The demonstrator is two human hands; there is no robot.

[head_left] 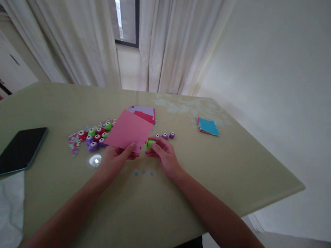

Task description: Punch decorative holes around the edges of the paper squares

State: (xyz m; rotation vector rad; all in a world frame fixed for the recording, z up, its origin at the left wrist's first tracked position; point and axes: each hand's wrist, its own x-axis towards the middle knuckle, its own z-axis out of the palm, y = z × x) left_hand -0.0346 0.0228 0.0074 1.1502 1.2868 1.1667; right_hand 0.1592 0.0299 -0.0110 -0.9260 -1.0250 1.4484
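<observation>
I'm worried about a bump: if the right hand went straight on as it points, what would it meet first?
Likely the pink paper held by the left hand, though this one view leaves depth unclear.

Flat square pink paper sheet (130, 129) tilts up in the left hand (118, 155); small lime-green paper punch (149, 144) sits in the right hand (164, 153).

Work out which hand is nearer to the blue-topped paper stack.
Right: the right hand is left of the blue-topped paper stack and nearer the person; the left hand lies farther left.
</observation>
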